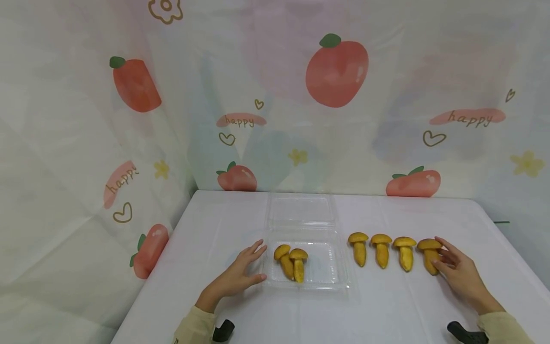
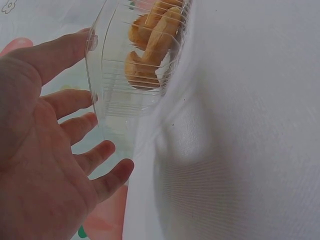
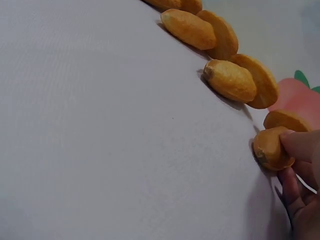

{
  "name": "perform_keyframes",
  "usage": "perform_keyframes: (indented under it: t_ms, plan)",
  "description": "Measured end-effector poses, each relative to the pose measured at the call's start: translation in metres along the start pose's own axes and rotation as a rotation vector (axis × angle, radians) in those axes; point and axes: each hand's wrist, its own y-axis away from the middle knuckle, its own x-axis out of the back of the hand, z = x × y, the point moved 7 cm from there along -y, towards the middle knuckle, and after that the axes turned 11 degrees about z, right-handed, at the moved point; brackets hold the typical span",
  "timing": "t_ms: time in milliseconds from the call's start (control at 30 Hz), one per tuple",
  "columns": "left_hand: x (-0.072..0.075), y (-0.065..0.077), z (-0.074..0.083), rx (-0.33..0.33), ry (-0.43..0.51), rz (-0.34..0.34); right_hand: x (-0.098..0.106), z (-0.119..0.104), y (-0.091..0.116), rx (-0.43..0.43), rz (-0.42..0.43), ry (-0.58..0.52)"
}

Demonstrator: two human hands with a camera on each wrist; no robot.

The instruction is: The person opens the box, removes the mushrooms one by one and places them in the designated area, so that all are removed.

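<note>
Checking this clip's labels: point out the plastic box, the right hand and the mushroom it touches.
Plastic box [image 1: 322, 263], head view: bare floor of the base.
Right hand [image 1: 465, 277], head view: back of the hand.
Mushroom [image 1: 428, 257], head view: stem, below the cap.

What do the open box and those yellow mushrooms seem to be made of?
The open box looks like thin clear plastic with a glossy finish: it is see-through, and its ridged walls catch pale glints. The mushrooms look fairly smooth, with at most a faint sheen; they might be real or moulded imitations, perhaps foam or plastic. The pictures leave that open.
</note>
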Motion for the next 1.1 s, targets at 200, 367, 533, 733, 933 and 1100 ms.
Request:
perform_keyframes:
  t_ms: [200,367,533,733,933,1100]
  plan:
    - [0.0010,0.0001,-0.0005,0.008,-0.010,0.008,-0.0021,0.0041,0.0019,0.015,0.007,-0.018]
    - [0.0002,0.0001,-0.0004,0.003,-0.006,0.001,-0.0024,0.0052,0.0019,-0.011,-0.011,0.010]
    - [-0.0001,0.0004,-0.0022,0.009,0.006,0.001,-0.0032,0.0054,-0.0001,-0.027,-0.021,0.018]
    - [0.0004,-0.0009,-0.0036,0.006,0.009,0.004,-0.0040,0.0061,-0.0017,-0.012,-0.027,-0.002]
    - [0.0002,-0.0014,-0.0039,0.003,-0.004,0.001,-0.0028,0.0044,-0.0024,0.004,-0.045,0.009]
    - [0.0000,-0.0019,-0.0035,-0.007,-0.015,0.000,-0.0028,0.0047,-0.0026,-0.005,-0.052,0.019]
